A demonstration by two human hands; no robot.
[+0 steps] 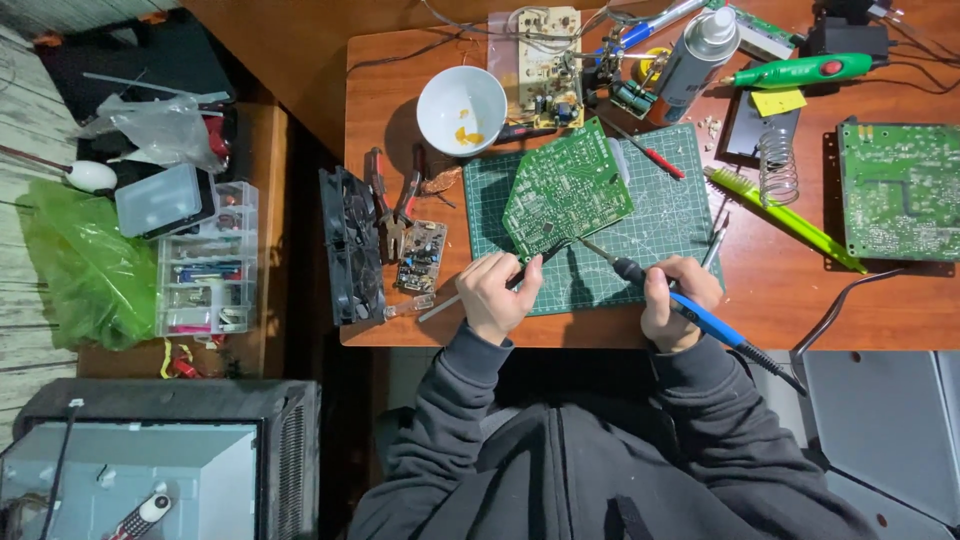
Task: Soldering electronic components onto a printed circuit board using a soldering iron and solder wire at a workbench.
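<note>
Two hands work close together at the near edge of the bench (400,90). The right hand (675,300) is closed round a blue-handled soldering iron (690,308), held like a pen so its tip slants toward the lower corner of the green circuit board (566,188). The left hand (497,292) pinches a thin dark tool (535,265), what kind I cannot tell, aimed at that same corner. The board lies flat but turned on the green cutting mat (650,235), which seems to shield the wood. A white bowl (461,108) and a spray can (695,62) stand farther back, out of the way.
</note>
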